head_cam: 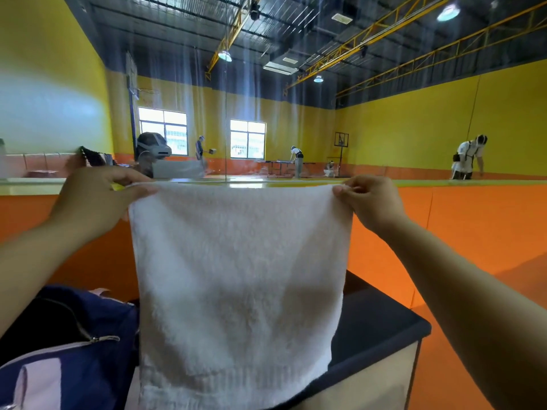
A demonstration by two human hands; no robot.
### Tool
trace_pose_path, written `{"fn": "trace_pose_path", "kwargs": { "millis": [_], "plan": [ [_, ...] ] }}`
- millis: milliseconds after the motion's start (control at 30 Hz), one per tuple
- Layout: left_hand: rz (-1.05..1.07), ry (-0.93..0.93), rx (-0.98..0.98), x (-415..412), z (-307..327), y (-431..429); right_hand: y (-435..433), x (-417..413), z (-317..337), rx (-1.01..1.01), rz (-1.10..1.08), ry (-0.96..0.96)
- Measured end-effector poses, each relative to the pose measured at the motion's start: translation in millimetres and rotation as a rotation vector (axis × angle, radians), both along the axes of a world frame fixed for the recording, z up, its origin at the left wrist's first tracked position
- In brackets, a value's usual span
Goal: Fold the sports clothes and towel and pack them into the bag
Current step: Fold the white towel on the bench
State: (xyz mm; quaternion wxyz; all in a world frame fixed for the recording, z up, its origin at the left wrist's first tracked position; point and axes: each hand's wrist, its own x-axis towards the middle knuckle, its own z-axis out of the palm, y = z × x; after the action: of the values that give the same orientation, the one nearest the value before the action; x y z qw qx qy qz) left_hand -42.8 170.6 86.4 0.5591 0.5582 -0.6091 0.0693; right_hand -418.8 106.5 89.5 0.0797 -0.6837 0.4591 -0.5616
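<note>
Hands [91, 199] [370, 202] at top corners — towel [236, 276] vertical

Black-topped table [381, 318], yellow wall [444, 128]

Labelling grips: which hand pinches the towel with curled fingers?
Right hand: fingers bunched at the towel corner. Left hand lays its thumb straight along the edge.

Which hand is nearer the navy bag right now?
Left. The left hand pinches one top corner of the towel, above the bag; the right hand pinches the other corner, across the towel from it.
</note>
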Motion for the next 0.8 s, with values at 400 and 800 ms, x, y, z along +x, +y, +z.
{"fn": "trace_pose_path", "kwargs": {
  "millis": [400,800],
  "plan": [
    [-0.078,0.301,-0.045,-13,-10,-93,-103,21,-21,0.040,0.137,-0.392],
    [-0.129,0.048,0.288,-23,-191,-33,-56,-21,-183,0.384,0.078,-0.181]
  ]
}}
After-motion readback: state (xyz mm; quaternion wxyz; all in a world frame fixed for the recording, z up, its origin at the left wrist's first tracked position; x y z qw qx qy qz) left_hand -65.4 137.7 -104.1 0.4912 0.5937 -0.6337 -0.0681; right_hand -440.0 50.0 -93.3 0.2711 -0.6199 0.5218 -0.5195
